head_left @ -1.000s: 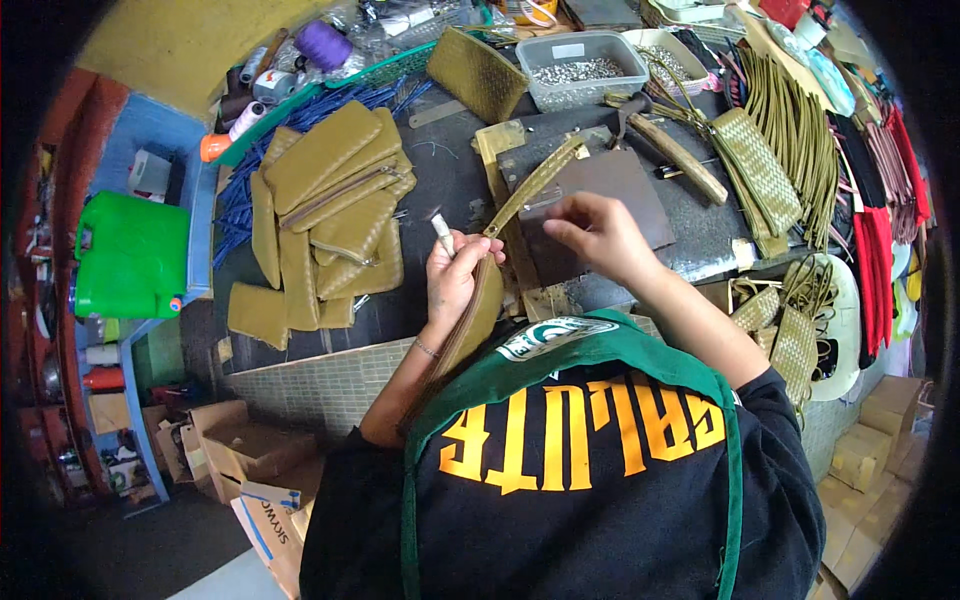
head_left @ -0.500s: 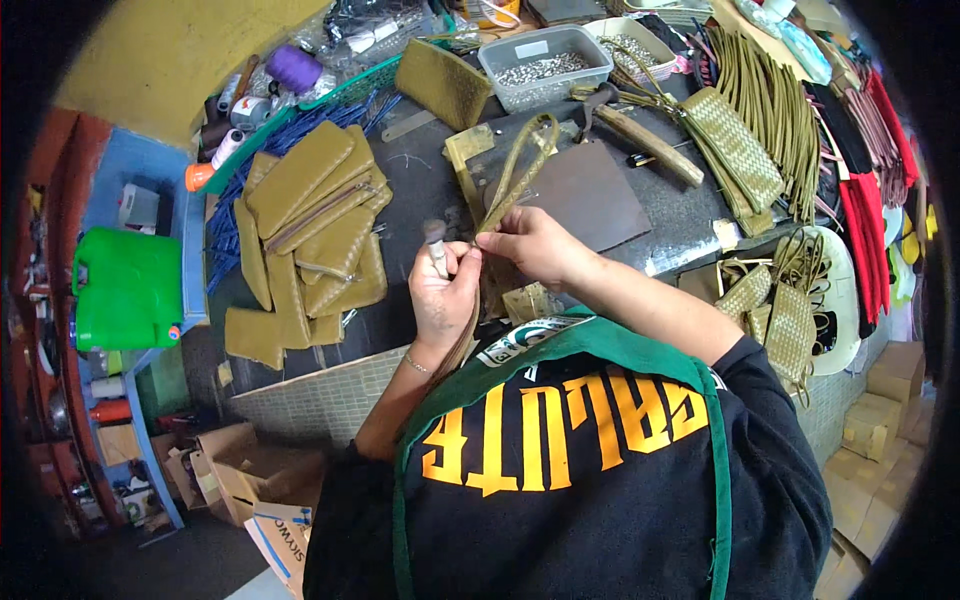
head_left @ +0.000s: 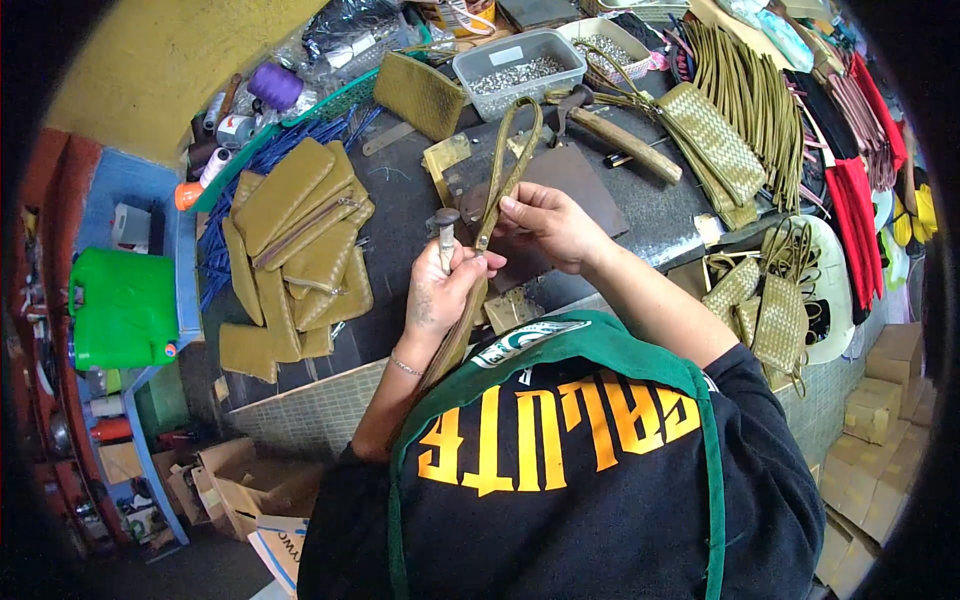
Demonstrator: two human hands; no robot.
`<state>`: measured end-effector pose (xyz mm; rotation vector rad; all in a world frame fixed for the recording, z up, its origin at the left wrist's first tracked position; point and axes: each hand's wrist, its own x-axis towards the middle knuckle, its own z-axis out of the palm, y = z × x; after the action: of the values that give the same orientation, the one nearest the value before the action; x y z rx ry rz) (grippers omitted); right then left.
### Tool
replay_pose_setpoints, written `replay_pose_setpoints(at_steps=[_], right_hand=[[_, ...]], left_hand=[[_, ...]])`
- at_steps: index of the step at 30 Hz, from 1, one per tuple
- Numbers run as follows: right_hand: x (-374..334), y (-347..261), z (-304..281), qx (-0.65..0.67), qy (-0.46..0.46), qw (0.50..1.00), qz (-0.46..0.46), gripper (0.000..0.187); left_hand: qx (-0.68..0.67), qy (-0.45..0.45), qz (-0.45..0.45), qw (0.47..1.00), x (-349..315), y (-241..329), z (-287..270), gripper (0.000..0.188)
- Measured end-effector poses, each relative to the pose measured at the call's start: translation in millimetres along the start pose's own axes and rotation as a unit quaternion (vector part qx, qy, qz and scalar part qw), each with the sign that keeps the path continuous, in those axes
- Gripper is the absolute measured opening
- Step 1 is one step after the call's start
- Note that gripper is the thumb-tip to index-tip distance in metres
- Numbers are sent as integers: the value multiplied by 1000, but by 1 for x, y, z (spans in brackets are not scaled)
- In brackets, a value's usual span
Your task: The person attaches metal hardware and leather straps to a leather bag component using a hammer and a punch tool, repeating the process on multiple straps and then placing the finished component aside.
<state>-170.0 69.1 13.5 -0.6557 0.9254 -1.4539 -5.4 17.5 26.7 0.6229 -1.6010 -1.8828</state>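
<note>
My left hand is closed, pinching a narrow olive strap between thumb and finger. A metal tool with a round flat head, perhaps a punch or setter, is also held in that hand and sticks up. A small shiny fitting shows on the strap near my left fingertips. My right hand grips the strap a little higher, to the right; its upper part stands up in a loop. Below my left hand the olive ends hang toward my apron. Under the loop lies a dark square board.
Olive pouches are heaped at left. A hammer lies behind the board, near a clear tub of small metal parts. Woven pouches and a bundle of straps are at right. A white basket stands at the near right.
My right hand has shifted slightly up and right along the strap, away from my left fingertips, uncovering the fitting. The metal tool's head shows more clearly. The whole view has shifted a little.
</note>
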Motion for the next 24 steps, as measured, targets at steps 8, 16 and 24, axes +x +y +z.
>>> replay_pose_setpoints(at_steps=[8,16,24], right_hand=[[-10,4,10,86,14,996,28,15],[-17,1,7,87,64,994,23,15],[-34,0,2,-78,76,994,24,12]], left_hand=[[-51,32,-59,996,1,0,6,18],[-49,28,-54,997,5,0,16,17],[227,7,-19,974,11,-1,27,9]])
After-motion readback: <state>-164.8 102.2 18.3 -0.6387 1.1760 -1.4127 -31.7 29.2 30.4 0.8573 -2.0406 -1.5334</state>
